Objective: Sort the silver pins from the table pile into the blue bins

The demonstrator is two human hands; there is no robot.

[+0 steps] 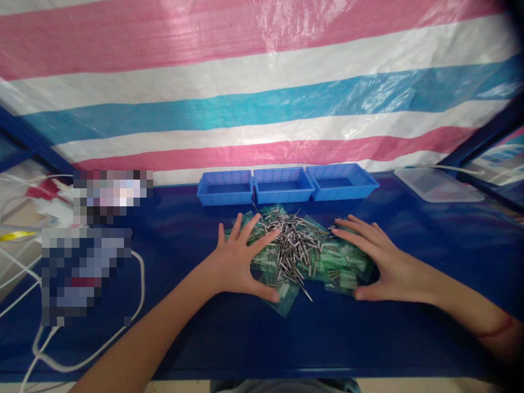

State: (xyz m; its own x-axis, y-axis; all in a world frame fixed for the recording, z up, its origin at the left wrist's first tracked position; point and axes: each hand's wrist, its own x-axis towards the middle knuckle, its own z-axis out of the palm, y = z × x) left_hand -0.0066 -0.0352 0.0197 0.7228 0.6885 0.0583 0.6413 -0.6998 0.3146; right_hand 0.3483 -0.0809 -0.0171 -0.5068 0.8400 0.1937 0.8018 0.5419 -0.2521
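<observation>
A loose pile of thin metal pins that look like rivets (292, 243) lies in the middle of the blue table. Around and under it are small green-tinted clear plastic bags (341, 262), some with metal pieces inside. My left hand (239, 259) rests at the left side of the pile, fingers spread, its thumb on a bag at the front. On the other side, my right hand (382, 256) curves around the bags with thumb and fingers apart. Neither hand grips anything that I can see.
Three blue plastic bins (282, 191) stand side by side behind the pile. A translucent lid (436, 184) lies at the back right. White cables (141, 273) and blurred-out items are at the left. A striped plastic sheet (262, 98) hangs behind the table (262, 344).
</observation>
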